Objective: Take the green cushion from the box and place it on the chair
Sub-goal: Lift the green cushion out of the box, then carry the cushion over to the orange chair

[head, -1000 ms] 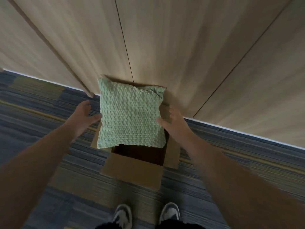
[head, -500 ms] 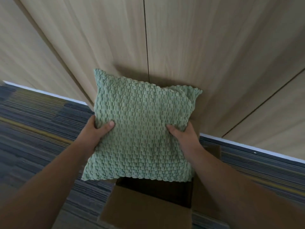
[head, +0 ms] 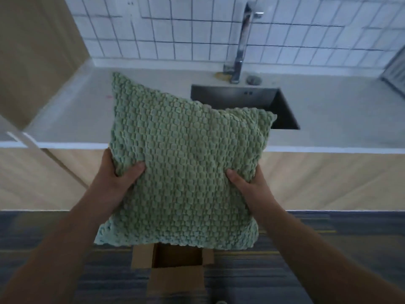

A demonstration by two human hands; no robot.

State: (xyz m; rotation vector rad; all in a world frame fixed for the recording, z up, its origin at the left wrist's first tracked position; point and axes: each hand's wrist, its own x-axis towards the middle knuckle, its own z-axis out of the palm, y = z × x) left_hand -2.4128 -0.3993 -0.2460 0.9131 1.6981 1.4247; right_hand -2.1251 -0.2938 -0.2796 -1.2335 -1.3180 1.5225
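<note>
A person holds a green knitted cushion (head: pixel 184 172) upright in the air with both bare hands, at about chest level, in front of a kitchen counter (head: pixel 135 128). The left hand (head: pixel 118 181) grips the cushion's left edge below the middle, thumb pressed across the front face and the other digits hidden behind the fabric. The right hand (head: pixel 247 183) clasps the opposite edge at about the same height, thumb likewise on the front. The cushion sits between the two hands, squeezed slightly at both grips, its top left corner standing higher than the right.

The open cardboard box (head: pixel 175 275) stands on the striped carpet (head: pixel 274 266) directly below the cushion's lower edge, well clear of it, its flaps spread and its inside dark.

Behind the cushion lie the pale counter, a dark recessed sink (head: pixel 252 99) partly covered by the cushion's upper right corner, a chrome faucet (head: pixel 241 42) and a white tiled wall (head: pixel 175 29).

Half a second earlier the cushion hung just above the box opening against wood-panelled cabinet fronts; it is now lifted higher and the view has tilted up, bringing in the counter, sink and tiles, while the box has dropped toward the bottom of the frame. Both grips are unchanged.
</note>
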